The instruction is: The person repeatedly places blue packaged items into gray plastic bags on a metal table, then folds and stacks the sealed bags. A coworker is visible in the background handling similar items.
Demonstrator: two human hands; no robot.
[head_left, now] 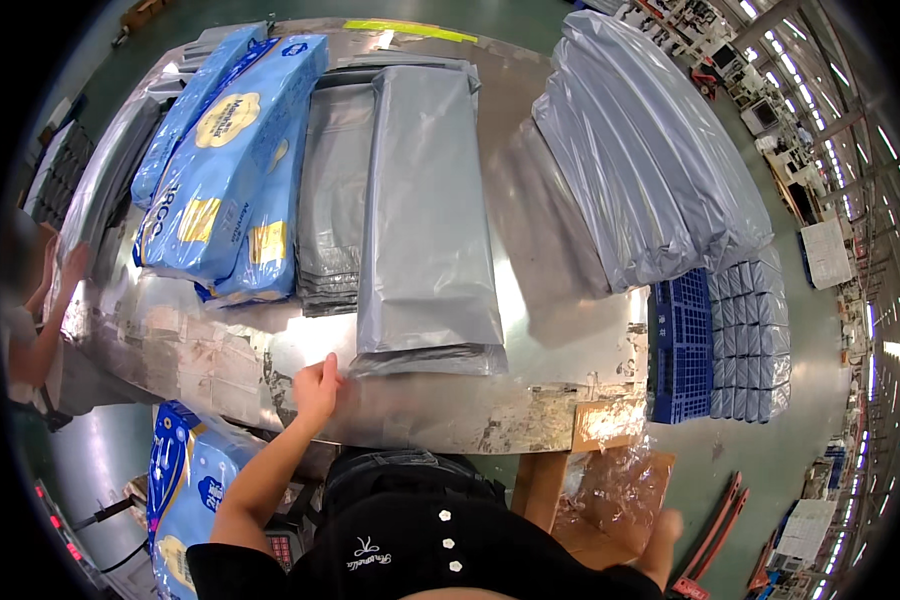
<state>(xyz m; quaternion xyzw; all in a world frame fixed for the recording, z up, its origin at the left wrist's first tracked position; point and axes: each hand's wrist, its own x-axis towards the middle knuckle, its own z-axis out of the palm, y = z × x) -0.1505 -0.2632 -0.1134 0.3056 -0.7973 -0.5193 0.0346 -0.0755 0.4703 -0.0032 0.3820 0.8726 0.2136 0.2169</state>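
My left hand (317, 388) is over the near edge of the metal table, thumb raised apart from the partly hidden fingers; I see nothing in it. Just beyond it lies a long, filled grey plastic mailing bag (430, 200), apart from the hand. Under and left of that bag is a stack of flat grey bags (335, 190). My right hand (667, 525) hangs low at the right, beside an open cardboard box (610, 500); its fingers are blurred and hidden. Blue packs of tissue (240, 150) are piled left of the flat bags.
Filled grey bags (650, 150) are stacked at the table's right. Beyond them stand a blue crate (682, 345) and more grey parcels (750, 340). Another person's hand (72, 265) touches grey bags at the left. A blue pack (195, 490) stands below the table edge. Red forks (712, 535) lie on the floor.
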